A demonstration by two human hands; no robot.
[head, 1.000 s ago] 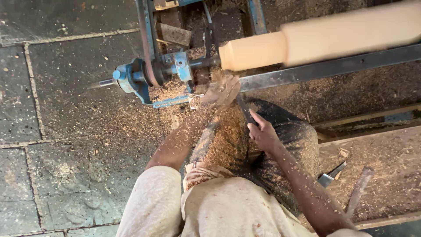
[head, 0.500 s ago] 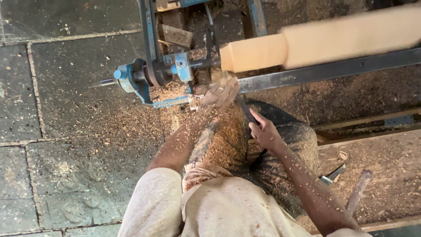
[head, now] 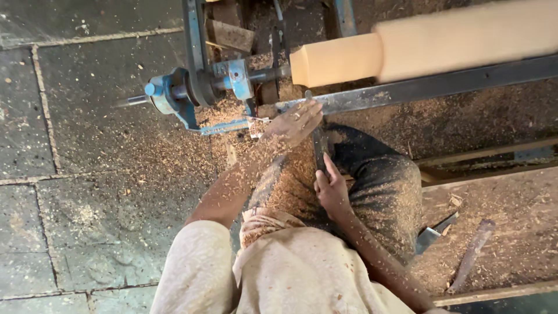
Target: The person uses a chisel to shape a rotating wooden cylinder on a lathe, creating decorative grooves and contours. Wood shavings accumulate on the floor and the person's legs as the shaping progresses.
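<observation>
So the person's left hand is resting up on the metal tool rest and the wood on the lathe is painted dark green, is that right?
Not quite. The wood on the lathe is pale, bare tan, not dark green, as the head view shows. The left hand does rest at the metal tool rest.

Dark turning chisel [head: 319, 145], tip on tool rest, angled toward pale wooden blank [head: 418, 46]

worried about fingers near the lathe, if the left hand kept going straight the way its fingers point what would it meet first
The left hand points up and right, its fingertips already at the dark metal tool rest. Straight on, it would likely meet that bar first, then the squared end of the pale wooden workpiece. Depth is unclear.
</observation>
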